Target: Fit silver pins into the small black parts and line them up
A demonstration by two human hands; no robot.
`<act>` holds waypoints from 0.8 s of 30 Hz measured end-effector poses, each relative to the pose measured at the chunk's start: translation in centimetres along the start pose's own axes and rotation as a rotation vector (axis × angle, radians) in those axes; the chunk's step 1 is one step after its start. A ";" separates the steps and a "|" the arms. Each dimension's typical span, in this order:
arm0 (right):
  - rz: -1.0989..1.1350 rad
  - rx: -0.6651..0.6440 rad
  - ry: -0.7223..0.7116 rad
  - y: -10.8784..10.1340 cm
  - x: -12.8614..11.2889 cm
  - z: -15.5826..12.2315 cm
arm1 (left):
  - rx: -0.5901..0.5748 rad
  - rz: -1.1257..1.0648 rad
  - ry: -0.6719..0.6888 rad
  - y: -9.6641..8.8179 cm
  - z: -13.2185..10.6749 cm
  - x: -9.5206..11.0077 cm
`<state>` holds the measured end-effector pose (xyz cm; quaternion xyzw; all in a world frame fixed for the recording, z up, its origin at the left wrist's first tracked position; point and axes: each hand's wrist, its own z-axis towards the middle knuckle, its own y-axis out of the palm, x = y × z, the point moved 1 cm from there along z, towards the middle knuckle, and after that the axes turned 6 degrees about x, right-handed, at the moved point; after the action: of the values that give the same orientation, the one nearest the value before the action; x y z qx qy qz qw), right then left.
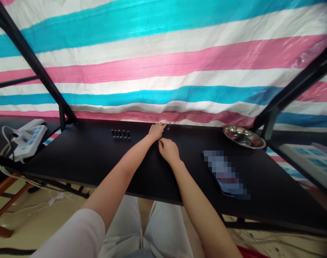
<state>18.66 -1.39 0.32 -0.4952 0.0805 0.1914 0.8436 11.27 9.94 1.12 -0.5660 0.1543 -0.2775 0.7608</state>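
Observation:
My left hand reaches to the back of the black table, fingers stretched out and apart. Its fingertips are beside a few small shiny pieces, too small to name; whether they touch cannot be told. Just in front and to the right, my right hand rests low over the table with its fingers curled in, and what they hold, if anything, is hidden. To the left, several short black cylinders with silvery ends stand in a row. A line of tiny pieces lies right of my hands.
A round metal plate lies at the back right. Nearer me is a blurred-out blue flat object. Black frame posts rise at both sides before a striped sheet. A white power strip with cables sits at the left.

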 end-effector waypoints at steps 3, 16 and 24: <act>-0.004 -0.026 0.045 -0.2 0.0 0.0 | 0.077 -0.032 -0.008 -0.2 -0.1 -0.4; -0.139 -0.029 0.302 0.0 0.2 0.3 | 0.626 -0.625 -0.313 -3.7 -9.2 -0.9; -0.134 -0.170 0.438 3.5 1.3 2.8 | 0.702 -0.799 -0.442 -3.1 -13.5 -2.2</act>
<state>18.30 2.86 -1.54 -0.5982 0.2120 0.0290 0.7723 1.28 0.14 -0.34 -0.3385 -0.3357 -0.4531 0.7533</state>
